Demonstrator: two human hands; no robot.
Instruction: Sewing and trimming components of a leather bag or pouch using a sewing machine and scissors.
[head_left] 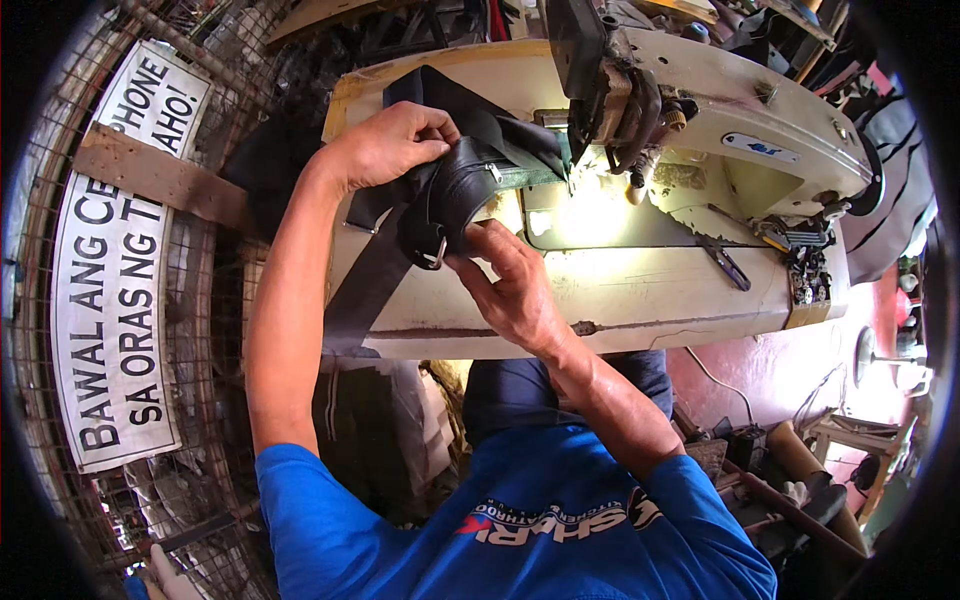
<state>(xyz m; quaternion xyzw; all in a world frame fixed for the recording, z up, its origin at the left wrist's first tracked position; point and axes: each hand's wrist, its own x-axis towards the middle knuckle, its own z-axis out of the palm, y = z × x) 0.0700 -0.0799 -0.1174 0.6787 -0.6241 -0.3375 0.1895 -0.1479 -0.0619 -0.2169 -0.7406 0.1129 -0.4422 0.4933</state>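
A black zippered bag (462, 190) lies bunched on the left part of the sewing table (640, 300). My left hand (395, 145) pinches its upper left side, thumb and fingers closed. At the bag's lower right edge, my right hand (508, 285) grips the black material between thumb and fingers, beside a small metal ring (438, 256). The zipper's silver slider (494, 172) faces up between my hands. A wide black strap (368, 290) runs from under the bag toward the table's front edge. More black material (430, 88) spreads behind it, reaching toward the sewing machine's needle area.
A sewing machine (740, 90) spans the table's right side, its lamp lighting the needle plate. Dark-handled thread snips (728, 265) lie in front of it, near a bobbin winder (808, 270). Wire mesh with a white sign (120, 310) stands close on the left.
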